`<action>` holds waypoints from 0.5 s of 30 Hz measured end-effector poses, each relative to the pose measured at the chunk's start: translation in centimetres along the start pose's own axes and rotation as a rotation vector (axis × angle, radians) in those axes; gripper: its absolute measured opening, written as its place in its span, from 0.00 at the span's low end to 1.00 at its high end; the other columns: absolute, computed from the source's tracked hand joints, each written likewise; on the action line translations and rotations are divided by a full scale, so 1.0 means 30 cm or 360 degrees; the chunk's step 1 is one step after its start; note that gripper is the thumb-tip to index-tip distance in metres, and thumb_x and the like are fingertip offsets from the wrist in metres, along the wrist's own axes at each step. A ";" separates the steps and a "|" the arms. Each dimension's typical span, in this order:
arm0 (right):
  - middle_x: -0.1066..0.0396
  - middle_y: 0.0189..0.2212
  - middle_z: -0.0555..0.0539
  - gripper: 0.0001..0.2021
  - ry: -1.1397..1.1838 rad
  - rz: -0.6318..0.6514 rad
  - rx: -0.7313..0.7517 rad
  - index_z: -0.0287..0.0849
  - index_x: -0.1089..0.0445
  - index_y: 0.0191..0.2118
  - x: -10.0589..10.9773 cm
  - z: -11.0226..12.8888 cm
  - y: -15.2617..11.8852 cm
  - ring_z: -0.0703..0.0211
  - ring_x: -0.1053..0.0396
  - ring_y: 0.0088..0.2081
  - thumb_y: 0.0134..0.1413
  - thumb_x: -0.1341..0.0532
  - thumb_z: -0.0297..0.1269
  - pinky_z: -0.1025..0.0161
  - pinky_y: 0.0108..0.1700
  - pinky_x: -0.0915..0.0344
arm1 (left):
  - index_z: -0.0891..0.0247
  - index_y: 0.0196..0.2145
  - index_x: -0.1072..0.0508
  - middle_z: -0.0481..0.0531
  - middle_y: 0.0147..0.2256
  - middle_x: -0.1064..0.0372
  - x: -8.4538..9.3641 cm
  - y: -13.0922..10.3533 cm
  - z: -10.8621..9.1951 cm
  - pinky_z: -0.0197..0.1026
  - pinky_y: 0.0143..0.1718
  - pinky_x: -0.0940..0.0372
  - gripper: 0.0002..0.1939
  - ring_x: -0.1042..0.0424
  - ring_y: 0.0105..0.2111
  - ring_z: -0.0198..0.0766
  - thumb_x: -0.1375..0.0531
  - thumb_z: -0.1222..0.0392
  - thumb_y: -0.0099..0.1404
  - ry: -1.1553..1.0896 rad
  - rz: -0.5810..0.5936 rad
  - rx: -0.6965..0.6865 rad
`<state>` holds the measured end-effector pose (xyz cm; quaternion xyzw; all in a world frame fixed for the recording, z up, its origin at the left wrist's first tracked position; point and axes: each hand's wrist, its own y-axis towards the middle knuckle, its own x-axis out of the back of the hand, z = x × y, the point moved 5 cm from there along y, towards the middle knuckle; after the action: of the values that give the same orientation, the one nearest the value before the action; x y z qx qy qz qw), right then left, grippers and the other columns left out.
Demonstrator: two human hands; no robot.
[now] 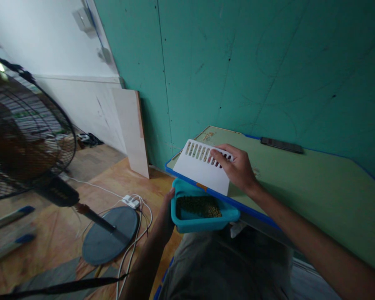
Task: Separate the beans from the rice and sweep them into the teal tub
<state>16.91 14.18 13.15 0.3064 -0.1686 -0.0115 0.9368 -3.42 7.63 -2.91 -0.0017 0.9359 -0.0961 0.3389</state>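
Note:
My right hand [236, 164] grips the slotted end of a white plastic sheet [203, 173], thumb on top near the slots. The sheet lies at the left end of a pale green table [287, 175] with a blue edge. Just below that edge, my left hand [168, 208] holds the left side of a turquoise tray [193, 227]. Dark green and tan grains [203, 206] lie inside the tray. A few tan grains [208, 136] are scattered at the table's far left corner.
A black phone-like object [281, 145] lies by the table's back edge. On the left stands a fan [28, 137] with a round base [112, 237]. A power strip [130, 201] and white cables are on the floor. A pale board [133, 133] leans on the wall.

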 end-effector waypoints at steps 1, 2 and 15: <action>0.22 0.29 0.49 0.14 -0.0021 -0.0048 0.0006 0.43 0.23 0.39 0.007 -0.001 0.001 0.59 0.27 0.28 0.59 0.35 0.50 0.63 0.30 0.34 | 0.64 0.51 0.21 0.54 0.44 0.16 0.000 -0.002 -0.002 0.50 0.59 0.35 0.26 0.22 0.51 0.52 0.37 0.42 0.65 -0.0002 -0.0001 -0.0002; 0.23 0.29 0.48 0.15 -0.0046 -0.0108 0.0016 0.42 0.23 0.39 0.016 -0.002 0.003 0.59 0.28 0.28 0.60 0.35 0.50 0.63 0.30 0.34 | 0.65 0.51 0.21 0.54 0.44 0.16 0.000 -0.004 -0.004 0.49 0.60 0.36 0.25 0.22 0.51 0.52 0.37 0.42 0.65 -0.0003 0.0003 -0.0006; 0.23 0.28 0.48 0.15 -0.0285 -0.0182 0.0069 0.41 0.22 0.39 0.053 -0.017 0.014 0.59 0.29 0.28 0.61 0.36 0.48 0.62 0.31 0.36 | 0.63 0.45 0.19 0.53 0.43 0.16 0.013 -0.009 -0.007 0.48 0.59 0.35 0.21 0.23 0.53 0.51 0.37 0.43 0.65 0.0002 -0.0022 -0.0002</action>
<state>18.55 14.61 13.50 0.3335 -0.2340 -0.0886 0.9089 -3.87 7.37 -2.94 -0.0084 0.9361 -0.0978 0.3376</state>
